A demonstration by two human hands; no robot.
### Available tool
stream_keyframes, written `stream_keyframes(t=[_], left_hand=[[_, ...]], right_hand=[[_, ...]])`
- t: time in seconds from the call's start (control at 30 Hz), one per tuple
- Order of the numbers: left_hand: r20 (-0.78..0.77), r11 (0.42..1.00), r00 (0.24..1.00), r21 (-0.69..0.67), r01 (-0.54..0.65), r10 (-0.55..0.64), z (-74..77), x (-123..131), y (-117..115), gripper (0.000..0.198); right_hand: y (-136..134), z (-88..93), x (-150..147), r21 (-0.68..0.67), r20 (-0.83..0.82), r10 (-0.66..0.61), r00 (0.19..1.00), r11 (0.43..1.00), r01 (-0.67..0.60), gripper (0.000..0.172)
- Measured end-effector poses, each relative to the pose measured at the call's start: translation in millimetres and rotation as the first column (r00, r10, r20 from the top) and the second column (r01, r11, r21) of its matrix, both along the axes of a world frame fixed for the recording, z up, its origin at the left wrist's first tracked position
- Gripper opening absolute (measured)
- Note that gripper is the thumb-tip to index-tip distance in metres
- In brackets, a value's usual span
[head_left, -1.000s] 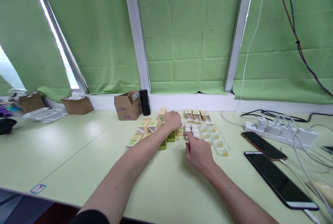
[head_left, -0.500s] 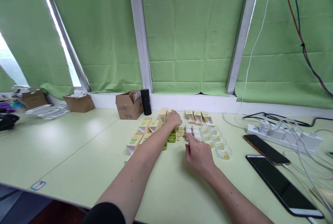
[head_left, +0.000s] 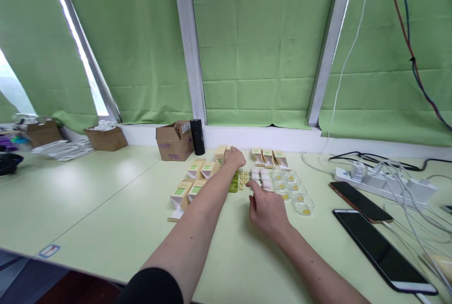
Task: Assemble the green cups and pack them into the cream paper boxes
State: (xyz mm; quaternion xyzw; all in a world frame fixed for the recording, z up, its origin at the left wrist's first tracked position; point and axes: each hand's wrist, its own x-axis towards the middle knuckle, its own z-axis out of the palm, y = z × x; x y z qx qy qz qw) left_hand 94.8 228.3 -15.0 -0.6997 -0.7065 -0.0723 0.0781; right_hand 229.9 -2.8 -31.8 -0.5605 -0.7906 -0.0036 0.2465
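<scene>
Since the earlier frame: left forearm swung a bit rightward, baring the flap of the near-left carton and hiding more of the green trays (head_left: 233,184); right hand nearly unchanged. Left hand (head_left: 234,157): fingers bent down at the far end of the carton row, beside a beige carton (head_left: 219,154); grip hidden, can't tell if grasping. Right hand (head_left: 269,210): index stretched out, others curled, no held item visible, grip can't be told; fingertip near small yellow pieces (head_left: 243,180) and pale blocks (head_left: 266,177), contact unclear. Step in hand looks like handling at the far carton row, pick or place unclear; next move probably calls for lifting the left fingers clear without bumping neighbours. Outward on the worktop (head_left: 116,219): clear cups (head_left: 302,206) right, open cartons (head_left: 268,159) behind, cardboard box (head_left: 174,142) far left.
</scene>
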Motion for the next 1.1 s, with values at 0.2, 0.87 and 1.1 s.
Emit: stream_keyframes(t=[0.2,0.87,1.1], left_hand=[[0.055,1.000,0.998,-0.021,-0.003,0.004,0.7,1,-1,0.045],[0.267,0.785,0.790,0.485,0.384,-0.551,90.4,-66,-143,0.027],[0.255,0.825,0.802,0.350,0.444,-0.540,30.5,-103,-203,0.020]], right_hand=[[0,0.7,-1,-0.009,0.010,-0.002,1.000,1.000,0.002,0.045],[-8,-5.1,-7,-0.037,0.056,0.060,0.997,0.998,-0.058,0.017],[-7,-6.8,-8,-0.093,0.072,0.064,0.995,0.994,-0.057,0.016]])
